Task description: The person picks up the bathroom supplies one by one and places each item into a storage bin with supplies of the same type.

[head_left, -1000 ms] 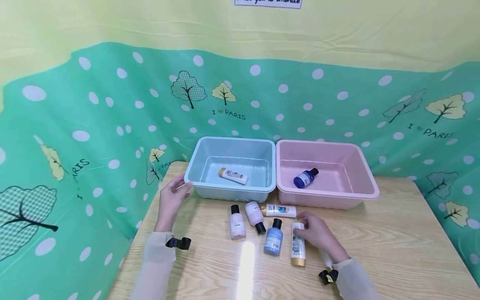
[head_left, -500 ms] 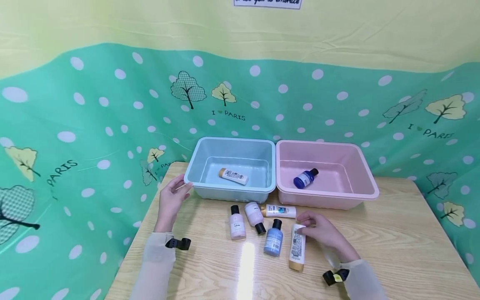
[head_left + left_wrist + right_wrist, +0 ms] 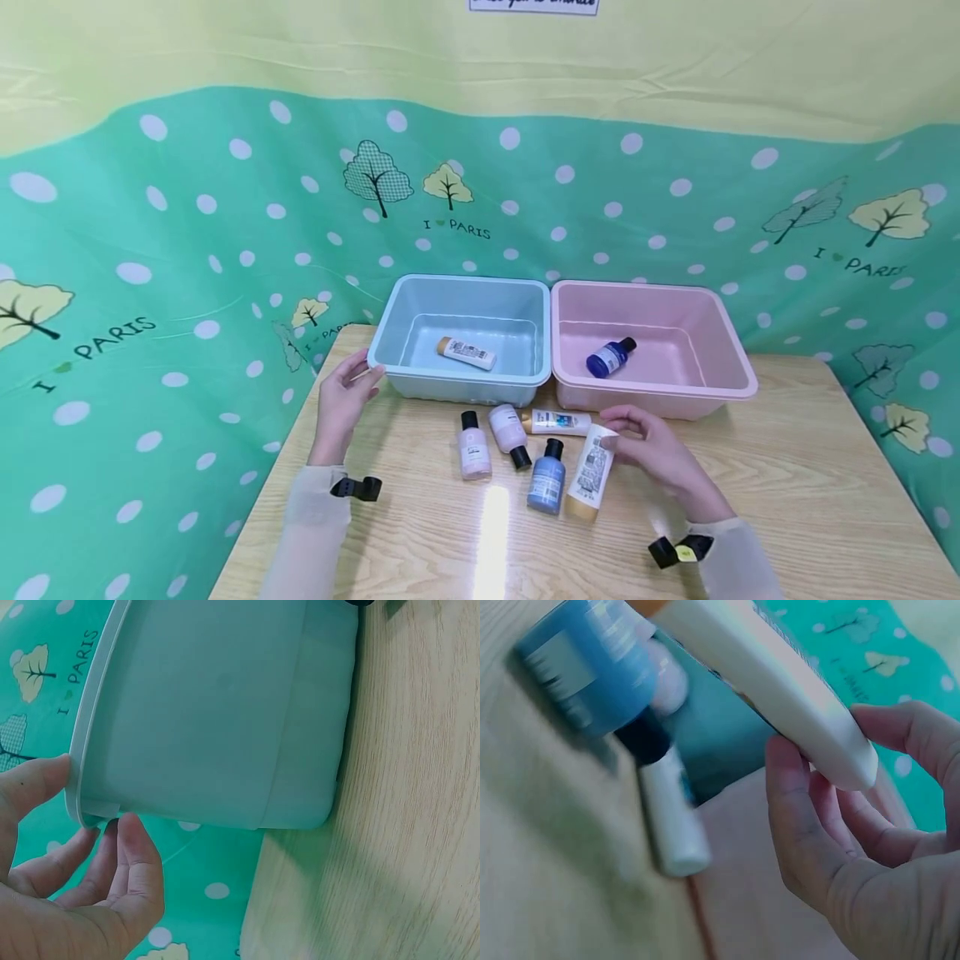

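Note:
My right hand (image 3: 652, 446) pinches the end of a white bottle with a gold cap (image 3: 592, 471), thumb on one side and fingers on the other. In the right wrist view that white bottle (image 3: 780, 682) is tilted and off the table. My left hand (image 3: 345, 404) grips the front left corner of the light blue bin (image 3: 465, 375); in the left wrist view the thumb (image 3: 45, 780) presses its rim. Near the right hand are a blue bottle with a black cap (image 3: 547, 483) and another white bottle with a gold cap (image 3: 558, 422), lying down.
Beside the blue bin stands a pink bin (image 3: 652, 390), holding a dark blue bottle (image 3: 609, 358). A white, gold-capped bottle (image 3: 468, 352) lies in the blue bin. Two pale pink bottles with black caps, one upright-facing (image 3: 475, 450) and one turned round (image 3: 509, 428), lie on the wooden table (image 3: 795, 483).
My right hand has lifted the white bottle off the table and tilted it, its held end now higher and nearer the pink bin. The left hand has stayed on the blue bin.

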A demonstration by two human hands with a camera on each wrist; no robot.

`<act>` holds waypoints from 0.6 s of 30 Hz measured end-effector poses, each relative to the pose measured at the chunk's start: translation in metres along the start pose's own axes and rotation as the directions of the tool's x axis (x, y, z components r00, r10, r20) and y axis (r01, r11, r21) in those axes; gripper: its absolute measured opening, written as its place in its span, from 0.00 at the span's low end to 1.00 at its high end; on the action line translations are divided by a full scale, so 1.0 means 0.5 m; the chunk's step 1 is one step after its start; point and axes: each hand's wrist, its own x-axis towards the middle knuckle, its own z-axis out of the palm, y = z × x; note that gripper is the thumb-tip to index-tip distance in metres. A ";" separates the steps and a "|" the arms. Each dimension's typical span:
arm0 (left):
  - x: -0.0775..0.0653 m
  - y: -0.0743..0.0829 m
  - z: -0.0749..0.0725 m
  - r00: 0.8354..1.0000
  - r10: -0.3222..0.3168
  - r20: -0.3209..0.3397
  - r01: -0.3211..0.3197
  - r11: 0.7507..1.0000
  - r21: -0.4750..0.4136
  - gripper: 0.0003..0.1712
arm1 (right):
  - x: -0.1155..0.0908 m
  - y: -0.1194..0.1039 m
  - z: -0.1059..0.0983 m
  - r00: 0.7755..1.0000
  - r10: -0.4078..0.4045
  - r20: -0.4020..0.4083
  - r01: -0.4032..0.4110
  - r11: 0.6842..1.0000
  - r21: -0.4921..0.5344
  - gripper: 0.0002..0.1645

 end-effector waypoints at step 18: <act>0.002 -0.005 -0.001 1.000 -0.006 0.003 0.006 1.000 -0.013 0.33 | 0.076 -0.226 0.001 0.985 -0.146 -0.089 0.146 0.989 0.002 0.30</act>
